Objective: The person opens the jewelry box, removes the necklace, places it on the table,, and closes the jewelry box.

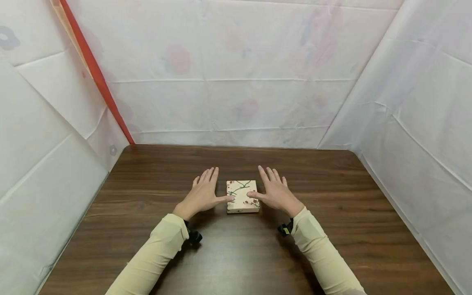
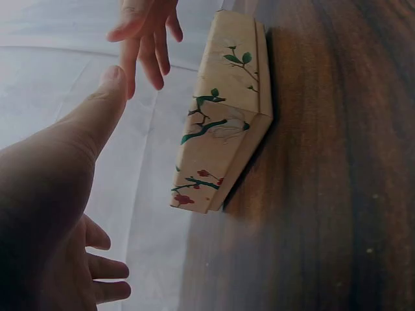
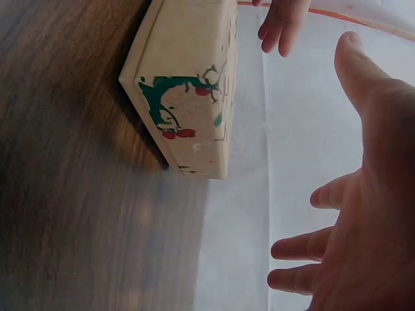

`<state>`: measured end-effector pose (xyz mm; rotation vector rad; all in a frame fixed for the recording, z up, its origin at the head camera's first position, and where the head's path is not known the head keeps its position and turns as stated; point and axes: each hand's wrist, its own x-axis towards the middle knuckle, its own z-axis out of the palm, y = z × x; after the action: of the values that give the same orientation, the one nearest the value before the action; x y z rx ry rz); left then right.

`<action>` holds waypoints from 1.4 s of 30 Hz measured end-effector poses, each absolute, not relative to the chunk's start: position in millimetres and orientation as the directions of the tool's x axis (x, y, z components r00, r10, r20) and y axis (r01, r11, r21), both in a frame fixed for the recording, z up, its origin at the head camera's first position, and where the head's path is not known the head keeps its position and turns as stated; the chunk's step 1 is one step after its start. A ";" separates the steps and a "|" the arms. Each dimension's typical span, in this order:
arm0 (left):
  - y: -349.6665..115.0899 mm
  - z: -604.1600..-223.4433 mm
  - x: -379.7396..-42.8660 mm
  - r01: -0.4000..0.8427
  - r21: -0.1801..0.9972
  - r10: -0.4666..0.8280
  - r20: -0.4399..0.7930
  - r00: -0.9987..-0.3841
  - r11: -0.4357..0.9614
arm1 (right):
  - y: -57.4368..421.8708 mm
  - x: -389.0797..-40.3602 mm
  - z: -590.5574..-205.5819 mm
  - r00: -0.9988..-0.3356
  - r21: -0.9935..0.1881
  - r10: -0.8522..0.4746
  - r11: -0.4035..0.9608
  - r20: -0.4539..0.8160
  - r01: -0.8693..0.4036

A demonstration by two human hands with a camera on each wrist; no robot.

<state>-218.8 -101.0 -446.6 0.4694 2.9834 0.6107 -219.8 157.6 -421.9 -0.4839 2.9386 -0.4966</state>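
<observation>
A cream lidded box (image 1: 241, 207) with painted green branches and red blossoms lies flat on the table in the head view, its lid on. To its left is my left hand (image 1: 203, 194), fingers straight and spread, thumb over the box's left edge. My right hand (image 1: 276, 194) mirrors it on the other side, thumb over the right edge. In the left wrist view a gap separates the left thumb (image 2: 107, 107) from the box (image 2: 220, 110). The right wrist view likewise shows the right thumb (image 3: 356, 65) apart from the box (image 3: 188, 52). Neither hand holds anything.
The brown wood-grain table (image 1: 236, 254) stretches out around the box. White patterned sheets (image 1: 228, 102) hang behind it and along both sides. A red strip (image 1: 99, 78) runs down the back left corner. Each wrist carries a small black camera, such as the left camera (image 1: 193, 237).
</observation>
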 end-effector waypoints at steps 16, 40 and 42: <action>-97.3 -460.2 -213.2 0.344 0.411 0.375 0.005 -0.927 0.844 | 154.6 -217.9 -430.1 -0.920 -0.367 -0.378 0.874 -0.105 -0.318; -86.0 -470.8 -208.6 0.341 0.420 0.399 -0.056 -0.915 0.841 | 149.2 -220.4 -447.3 -0.875 -0.371 -0.471 0.837 -0.111 -0.403; -85.3 -471.5 -208.3 0.340 0.417 0.396 -0.054 -0.917 0.843 | 148.6 -220.8 -448.8 -0.870 -0.370 -0.482 0.830 -0.101 -0.417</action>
<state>-208.3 -85.3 -471.5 0.5782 2.8819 0.6142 -220.8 148.6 -448.8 -0.7000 2.8212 -0.5059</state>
